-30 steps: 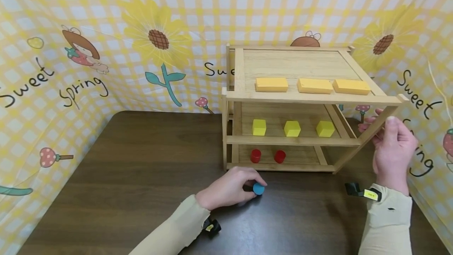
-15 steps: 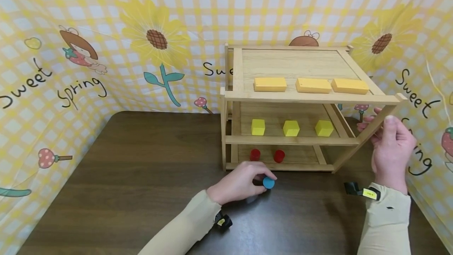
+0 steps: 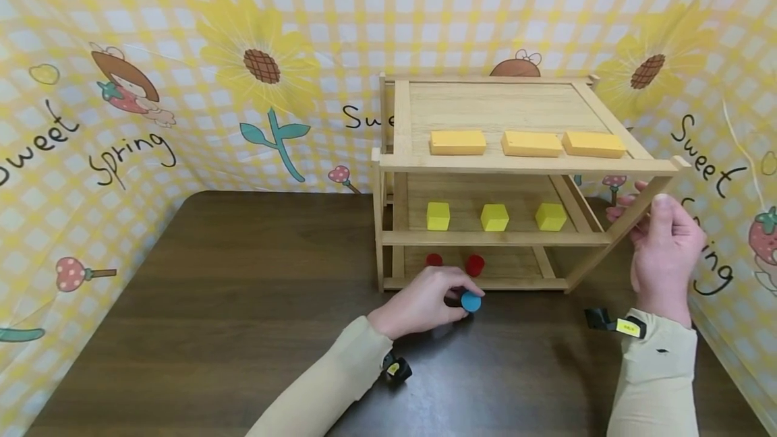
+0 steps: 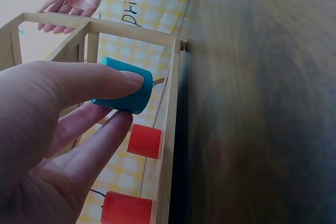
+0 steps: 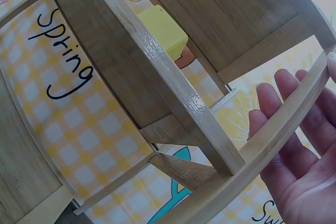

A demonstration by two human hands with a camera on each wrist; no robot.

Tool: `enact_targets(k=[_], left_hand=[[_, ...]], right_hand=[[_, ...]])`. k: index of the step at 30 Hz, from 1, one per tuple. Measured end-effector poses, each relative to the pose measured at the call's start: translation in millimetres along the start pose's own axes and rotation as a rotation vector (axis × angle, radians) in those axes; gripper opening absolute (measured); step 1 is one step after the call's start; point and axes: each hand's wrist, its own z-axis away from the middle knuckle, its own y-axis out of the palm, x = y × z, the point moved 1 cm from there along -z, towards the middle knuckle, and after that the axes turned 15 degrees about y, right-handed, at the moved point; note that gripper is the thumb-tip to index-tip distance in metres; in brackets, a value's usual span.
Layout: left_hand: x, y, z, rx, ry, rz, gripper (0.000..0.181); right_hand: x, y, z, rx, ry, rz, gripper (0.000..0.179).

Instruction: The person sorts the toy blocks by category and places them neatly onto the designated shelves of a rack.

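Observation:
A blue cylinder-shaped block is pinched between the thumb and fingers of my left hand. It is held in front of the lowest tier of a three-tier wooden shelf. Two red cylinders stand on that tier; the right red cylinder is in plain sight, while the left red cylinder is partly hidden behind my hand. At the shelf's right side, my right hand holds the slanted front post, thumb in front and fingers behind it.
Three yellow cubes, the middle cube among them, sit on the middle tier. Three orange-yellow rectangular blocks, including the left block, lie along the top tier. A checked cloth hangs behind the dark wooden table.
My left hand has moved right and towards the shelf with the blue cylinder, now covering part of the left red cylinder. My right hand has stayed at the post.

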Motion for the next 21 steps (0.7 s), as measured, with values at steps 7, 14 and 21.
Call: enact_targets(k=[7,14,21], left_hand=[[4.4,1.8,-11.1,-0.018,-0.013,0.004,0.030],[4.8,4.6,-22.2,-0.014,-0.033,0.024,0.029],[2.6,7.7,-36.4,-0.026,-0.067,0.016,0.028]], right_hand=[[-0.5,0.6,-0.7,0.001,-0.002,-0.006,0.046],[-0.6,1.6,-0.8,0.010,-0.003,-0.034,0.045],[-0.6,1.1,0.1,0.008,-0.002,-0.030,0.046]])
